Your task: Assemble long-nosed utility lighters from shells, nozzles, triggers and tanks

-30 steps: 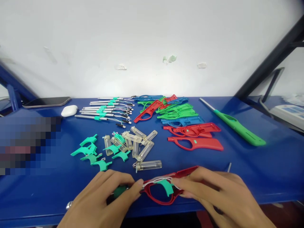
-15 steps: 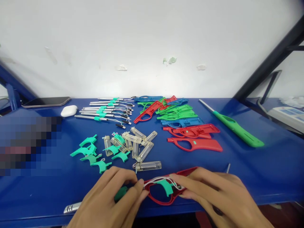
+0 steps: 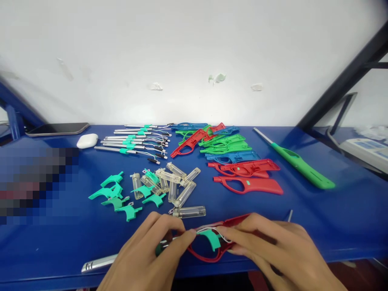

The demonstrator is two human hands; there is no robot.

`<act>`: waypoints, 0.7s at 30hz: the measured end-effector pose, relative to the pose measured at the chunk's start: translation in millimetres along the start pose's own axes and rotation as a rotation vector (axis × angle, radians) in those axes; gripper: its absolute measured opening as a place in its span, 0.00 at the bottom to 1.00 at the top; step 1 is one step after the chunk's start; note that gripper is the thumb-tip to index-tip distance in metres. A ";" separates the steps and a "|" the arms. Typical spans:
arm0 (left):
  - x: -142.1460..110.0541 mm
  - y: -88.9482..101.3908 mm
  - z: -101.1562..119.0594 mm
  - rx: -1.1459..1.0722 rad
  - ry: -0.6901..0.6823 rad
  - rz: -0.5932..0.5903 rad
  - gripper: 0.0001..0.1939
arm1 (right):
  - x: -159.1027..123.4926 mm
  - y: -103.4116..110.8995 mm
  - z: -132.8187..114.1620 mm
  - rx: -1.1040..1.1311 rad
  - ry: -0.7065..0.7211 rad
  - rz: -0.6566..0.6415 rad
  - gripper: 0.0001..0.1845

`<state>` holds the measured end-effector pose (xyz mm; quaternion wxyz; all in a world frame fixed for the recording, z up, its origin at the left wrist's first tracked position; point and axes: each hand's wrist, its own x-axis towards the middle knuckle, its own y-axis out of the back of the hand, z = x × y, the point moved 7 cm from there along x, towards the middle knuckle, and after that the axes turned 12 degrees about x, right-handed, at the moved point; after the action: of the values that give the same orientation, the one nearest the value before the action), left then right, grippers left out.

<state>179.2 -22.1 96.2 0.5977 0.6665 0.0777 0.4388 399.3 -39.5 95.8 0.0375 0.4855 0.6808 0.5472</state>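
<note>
A red lighter casing half (image 3: 203,257) is held between my hands near the table's front edge. Inside its opening sits a green trigger (image 3: 214,241), with white wires (image 3: 209,228) running along the top. My left hand (image 3: 148,250) is closed around the nozzle end, its thumb pressing by the wires. A silver lighter tube (image 3: 100,264) sticks out leftward from beneath that hand. At the handle end, my right hand (image 3: 279,246) grips the casing, fingertips touching the wires beside the trigger. Most of the handle is hidden by my right fingers.
Loose green triggers (image 3: 129,212) and clear fuel tanks (image 3: 190,211) lie just beyond my hands. Farther back are tube-and-wire assemblies (image 3: 121,150) and coloured casing halves (image 3: 263,185). A complete green lighter (image 3: 306,169) lies right; a phone (image 3: 57,128) and white case (image 3: 87,141) lie left.
My left hand has shifted right, its thumb sliding along the wires toward the trigger, and more of the silver tube shows. My right hand stays nearly in place.
</note>
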 end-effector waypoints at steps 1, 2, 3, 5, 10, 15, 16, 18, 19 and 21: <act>-0.9 -1.0 -0.9 -0.013 -0.003 0.002 0.24 | 0.5 0.7 -1.2 -0.028 0.000 0.013 0.20; -1.6 -1.8 -1.7 -0.025 -0.006 0.004 0.23 | 1.2 1.3 -2.6 -0.061 0.002 0.026 0.20; -2.1 -2.5 -2.4 -0.034 -0.007 0.005 0.23 | 1.8 1.7 -4.2 -0.096 0.006 0.034 0.22; -2.2 -3.5 -3.3 -0.040 -0.006 0.003 0.23 | 3.4 1.8 -7.4 -0.158 0.021 0.039 0.25; 0.5 -3.4 -2.2 -0.023 0.004 -0.018 0.26 | 8.2 1.6 -11.0 -0.230 0.047 0.026 0.30; -1.0 -4.1 -0.8 0.009 -0.010 -0.025 0.20 | 13.6 3.9 -12.0 -0.226 0.041 0.024 0.31; -1.7 -4.1 -1.0 0.034 -0.013 -0.017 0.20 | 14.3 5.0 -12.4 -0.227 0.039 0.032 0.31; -3.2 -5.1 -0.9 0.100 -0.025 -0.011 0.21 | 14.7 7.6 -13.7 -0.231 0.042 0.058 0.32; -4.0 -5.5 -0.8 0.128 -0.031 -0.011 0.23 | 14.5 8.3 -14.1 -0.234 0.046 0.068 0.33; -4.8 -6.8 -0.6 0.147 -0.042 -0.026 0.27 | 13.6 7.9 -13.7 -0.231 0.045 0.073 0.33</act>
<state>178.7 -22.9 87.9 0.5545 0.7165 0.1057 0.4098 389.0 -40.1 114.0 0.0578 0.4902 0.5957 0.6336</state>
